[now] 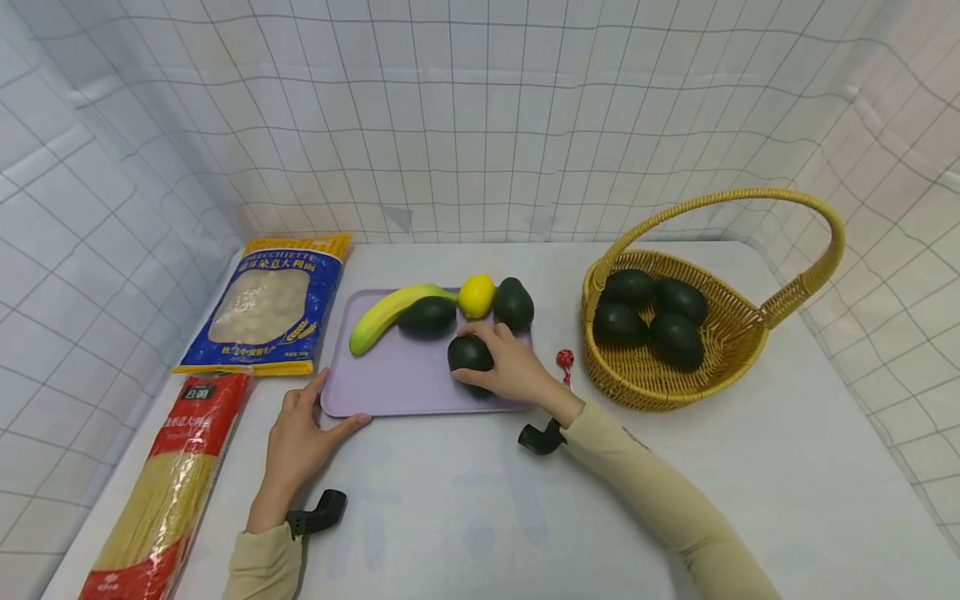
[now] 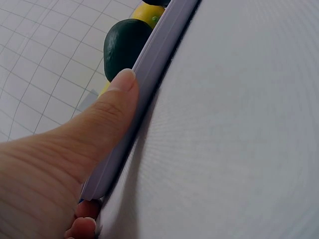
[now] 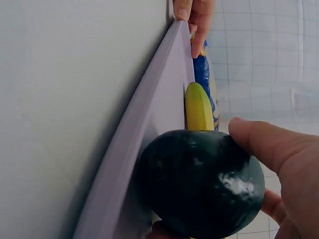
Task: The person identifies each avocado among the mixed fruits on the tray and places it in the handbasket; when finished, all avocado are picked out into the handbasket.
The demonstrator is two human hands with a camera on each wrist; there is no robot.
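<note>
Toward the right end of the lilac tray point(image 1: 405, 383), I have the right hand point(image 1: 517, 367) with its grip curled round a dark green avocado point(image 1: 468, 352). I see the left hand point(image 1: 298, 433) with its grip wide, thumb and fingers touching the tray's near left corner. Behind the held avocado, a banana point(image 1: 381, 319), two more avocados point(image 1: 427, 317) and a lemon point(image 1: 476, 297) lie along the tray's far side. On the counter point(image 1: 450, 508) to the right, I see a basket point(image 1: 637, 387) with four avocados point(image 1: 677, 342) in it.
</note>
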